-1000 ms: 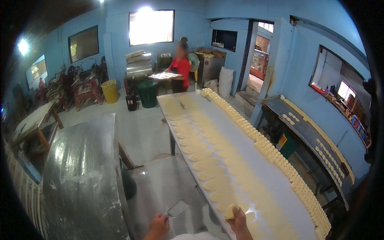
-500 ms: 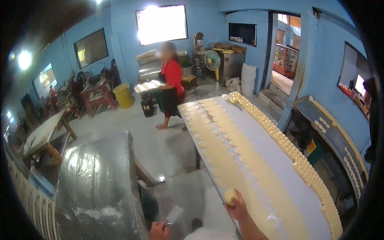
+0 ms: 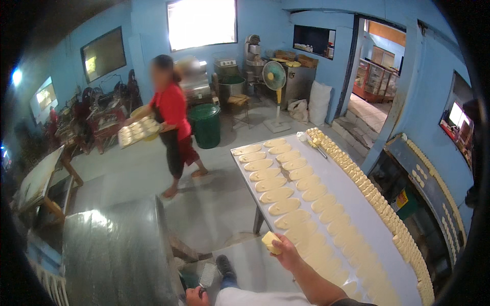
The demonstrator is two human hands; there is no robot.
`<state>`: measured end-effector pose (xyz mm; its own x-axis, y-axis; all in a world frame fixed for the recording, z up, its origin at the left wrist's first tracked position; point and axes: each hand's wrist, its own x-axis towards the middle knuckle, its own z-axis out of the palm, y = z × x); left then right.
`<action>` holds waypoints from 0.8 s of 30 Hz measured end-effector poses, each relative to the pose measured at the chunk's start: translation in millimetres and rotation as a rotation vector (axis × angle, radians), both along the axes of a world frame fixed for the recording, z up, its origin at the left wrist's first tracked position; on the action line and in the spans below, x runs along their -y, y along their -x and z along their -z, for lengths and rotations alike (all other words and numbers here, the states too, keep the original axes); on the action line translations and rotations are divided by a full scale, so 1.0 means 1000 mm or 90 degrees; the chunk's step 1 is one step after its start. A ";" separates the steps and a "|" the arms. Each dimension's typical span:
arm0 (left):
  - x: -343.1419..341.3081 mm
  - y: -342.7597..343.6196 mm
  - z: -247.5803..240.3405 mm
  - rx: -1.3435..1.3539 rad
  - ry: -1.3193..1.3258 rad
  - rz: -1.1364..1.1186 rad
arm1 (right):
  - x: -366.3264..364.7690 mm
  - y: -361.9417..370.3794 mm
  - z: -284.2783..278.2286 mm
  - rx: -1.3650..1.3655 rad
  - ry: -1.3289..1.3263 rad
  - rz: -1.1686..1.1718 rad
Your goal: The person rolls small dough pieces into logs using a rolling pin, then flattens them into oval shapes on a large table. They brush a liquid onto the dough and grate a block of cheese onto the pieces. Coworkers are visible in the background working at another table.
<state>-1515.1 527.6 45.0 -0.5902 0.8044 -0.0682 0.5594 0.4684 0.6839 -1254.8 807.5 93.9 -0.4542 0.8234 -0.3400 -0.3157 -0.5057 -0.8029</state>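
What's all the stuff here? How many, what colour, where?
long table: one, white, right
flat dough ovals: many, cream, on long table
small dough pieces: many, yellow, long table's right edge
grater: one, silver, bottom
block: one, yellow, lower middle
person: one, red top, left
tray: one, pale, held by person
fan: one, green-yellow, back
big sack: one, white, back
metal table: one, grey, lower left
left hand: one, bare, on grater
right hand: one, bare, on block

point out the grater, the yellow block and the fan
Grater (image 3: 207, 274), head view: middle of its flat plate
Yellow block (image 3: 271, 243), head view: middle of its visible part
Fan (image 3: 274, 76), head view: centre of its round head
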 end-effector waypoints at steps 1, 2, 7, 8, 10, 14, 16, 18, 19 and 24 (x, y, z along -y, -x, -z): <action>-0.030 0.011 -0.008 0.028 -0.005 0.010 | -0.012 0.009 0.004 0.027 0.006 0.013; -0.057 0.027 -0.015 0.049 -0.015 0.021 | -0.027 0.016 0.003 0.047 0.007 0.026; -0.204 0.130 -0.035 0.012 0.036 0.148 | -0.117 0.032 -0.011 0.171 -0.059 0.168; -0.235 0.151 -0.038 -0.027 0.021 0.179 | -0.132 0.030 -0.015 0.186 -0.092 0.202; -0.296 0.187 -0.052 -0.106 0.007 0.244 | -0.156 0.027 -0.018 0.259 -0.137 0.284; -0.400 0.231 -0.060 -0.112 -0.089 0.297 | -0.195 -0.002 0.003 0.496 -0.195 0.460; -0.446 0.240 -0.063 -0.127 -0.120 0.333 | -0.222 -0.025 0.025 0.583 -0.199 0.518; -0.488 0.237 -0.064 -0.155 -0.128 0.392 | -0.244 -0.049 0.045 0.648 -0.181 0.561; -0.508 0.236 -0.062 -0.176 -0.131 0.423 | -0.255 -0.062 0.060 0.681 -0.171 0.571; -0.627 0.215 -0.039 -0.259 -0.169 0.545 | -0.336 -0.111 0.101 0.742 -0.123 0.680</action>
